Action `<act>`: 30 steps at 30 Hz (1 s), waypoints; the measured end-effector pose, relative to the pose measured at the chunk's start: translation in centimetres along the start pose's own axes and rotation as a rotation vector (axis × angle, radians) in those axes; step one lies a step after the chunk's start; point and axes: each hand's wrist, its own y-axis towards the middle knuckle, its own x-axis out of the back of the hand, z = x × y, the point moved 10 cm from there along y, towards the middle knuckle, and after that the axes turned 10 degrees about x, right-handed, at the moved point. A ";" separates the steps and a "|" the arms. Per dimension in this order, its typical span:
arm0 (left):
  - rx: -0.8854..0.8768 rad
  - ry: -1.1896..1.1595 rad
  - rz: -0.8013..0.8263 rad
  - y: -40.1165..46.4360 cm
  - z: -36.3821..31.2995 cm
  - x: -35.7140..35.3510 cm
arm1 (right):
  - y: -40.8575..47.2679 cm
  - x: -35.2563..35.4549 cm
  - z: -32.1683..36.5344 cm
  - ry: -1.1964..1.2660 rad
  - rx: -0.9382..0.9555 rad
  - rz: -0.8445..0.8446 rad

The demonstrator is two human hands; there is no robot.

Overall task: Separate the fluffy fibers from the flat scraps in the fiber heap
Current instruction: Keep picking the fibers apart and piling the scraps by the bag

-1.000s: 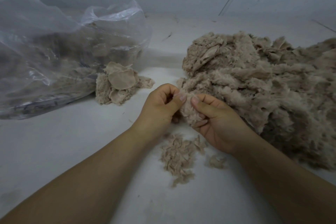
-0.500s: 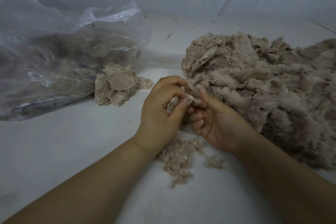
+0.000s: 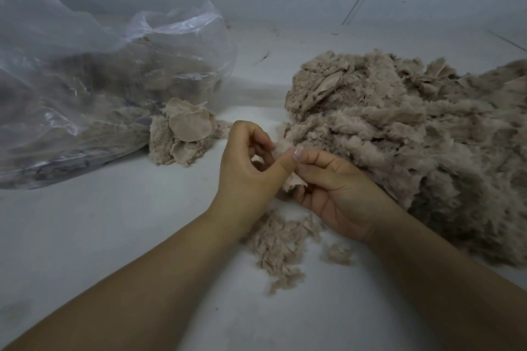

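A pale tabletop [image 3: 85,236] carries everything here, with a grey wall behind it. The biggest thing on it is the fiber heap [image 3: 413,134], a wide mound of beige fluff with flat, leaf-like scraps showing near its top left, filling the right side and running off the right edge. On the left lies a clear plastic bag [image 3: 85,80], crumpled, its mouth facing right, with more of the same brownish material dimly visible inside. Just in front of the bag's mouth sits a small sorted pile [image 3: 182,137], topped by smooth round flat scraps. Near the centre, close to the heap's left edge, the two hands meet over a small piece of material [image 3: 291,177]. The left hand [image 3: 251,171] has its fingers curled and its thumb pressed on the piece's upper part; the right hand [image 3: 339,194] pinches the same piece from the other side between its thumb and curled fingers. Below the hands, a loose scatter of torn fluffy fibers [image 3: 279,245] lies on the tabletop, and a smaller tuft [image 3: 338,253] rests just to its right, apart from the heap.
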 end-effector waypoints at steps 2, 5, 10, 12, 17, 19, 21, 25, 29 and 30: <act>0.187 -0.074 0.066 0.3 1.9 -0.6 | 0.0 0.0 -0.1 -0.023 0.001 0.007; 0.242 -0.134 0.092 0.6 2.7 -0.7 | 0.0 0.1 -0.1 -0.001 0.006 -0.008; 0.246 -0.221 0.076 0.7 2.8 -0.3 | 0.0 0.0 -0.2 0.045 -0.048 -0.034; 0.239 -0.201 0.114 0.4 2.7 -1.0 | -0.1 -0.3 0.0 0.026 -0.047 -0.009; 0.284 -0.194 0.130 0.2 3.2 -1.3 | -0.1 -0.4 -0.1 -0.011 -0.033 0.024; 0.287 -0.172 0.156 0.3 3.1 -1.4 | -0.1 -0.2 -0.2 -0.059 -0.027 0.026; 0.263 -0.132 0.172 0.4 2.8 -1.7 | -0.2 -0.3 -0.2 -0.109 -0.013 0.046; 0.299 -0.176 0.097 0.6 3.5 -0.9 | -0.1 -0.1 0.0 -0.059 0.002 0.021; 0.355 -0.287 0.021 0.7 4.0 0.0 | -0.1 -0.2 0.2 -0.039 0.010 0.011; 0.362 -0.311 0.000 0.9 4.1 0.3 | -0.1 -0.1 0.2 -0.048 0.015 0.017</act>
